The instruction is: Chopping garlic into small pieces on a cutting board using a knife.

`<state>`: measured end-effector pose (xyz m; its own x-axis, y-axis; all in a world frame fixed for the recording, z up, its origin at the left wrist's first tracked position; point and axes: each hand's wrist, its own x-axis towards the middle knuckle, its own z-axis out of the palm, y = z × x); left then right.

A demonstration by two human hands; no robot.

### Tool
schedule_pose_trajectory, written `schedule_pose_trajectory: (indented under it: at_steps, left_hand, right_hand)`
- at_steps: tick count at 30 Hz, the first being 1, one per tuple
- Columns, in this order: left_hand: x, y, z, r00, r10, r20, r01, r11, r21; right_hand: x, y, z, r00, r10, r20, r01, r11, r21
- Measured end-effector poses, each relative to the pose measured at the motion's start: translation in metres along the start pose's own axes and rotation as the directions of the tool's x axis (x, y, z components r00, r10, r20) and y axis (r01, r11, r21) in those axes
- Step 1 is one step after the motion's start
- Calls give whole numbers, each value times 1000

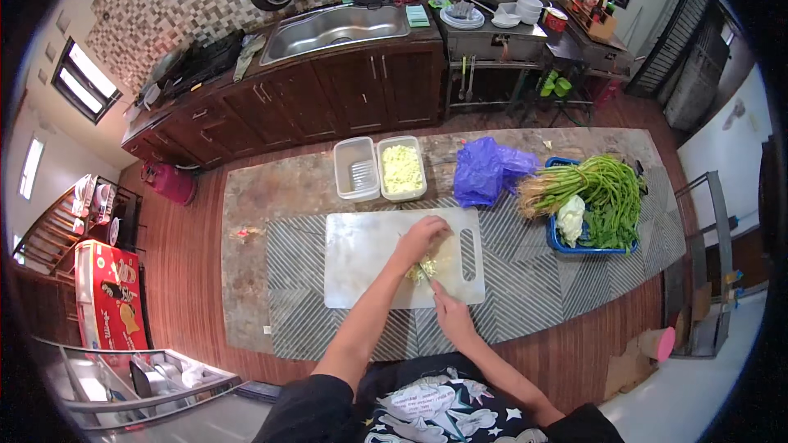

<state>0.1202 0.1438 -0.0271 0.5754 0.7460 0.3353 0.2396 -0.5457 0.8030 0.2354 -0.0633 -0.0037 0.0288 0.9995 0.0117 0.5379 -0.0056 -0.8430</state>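
Note:
My right hand (451, 314) grips the handle of a kitchen knife (423, 271) over a white plastic cutting board (363, 258). Finely chopped pale green vegetable (430, 266) lies around the blade. My left hand (426, 237) is over the board just beyond the knife, its fingers bent down; whether it holds anything cannot be made out. Beyond the board stand a clear plastic container (402, 169) filled with chopped pale vegetable and an empty plastic container (357, 169).
Right of the board, a blue plastic basket (591, 251) holds long-stemmed leafy greens (609, 191) and a whitish vegetable (571, 220). A crumpled purple plastic bag (480, 172) lies beside it. Across the floor is a counter with a steel sink (341, 31).

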Motion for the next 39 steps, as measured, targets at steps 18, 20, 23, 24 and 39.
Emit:
schedule_pose_trajectory:
  at_steps: [18,20,23,24,39]
  left_hand:
    - [-12,17,-31,959,-213,-185,210,977,-38]
    - [-25,0,-31,969,-158,-190,167,985,35]
    - [-23,-1,-22,979,-84,-187,102,991,91]
    - [-22,-1,-20,979,-82,-185,100,991,88]
    - [15,19,-15,983,45,-180,-37,998,45]
  right_hand:
    - [-17,-8,22,996,-52,76,77,926,-370]
    - [-15,-12,25,994,-64,94,94,926,-365]
    - [-12,-6,26,994,-51,93,82,925,-371]
    - [-8,-4,25,995,-53,87,82,924,-374]
    - [-5,-4,16,994,-90,-58,63,930,-363]
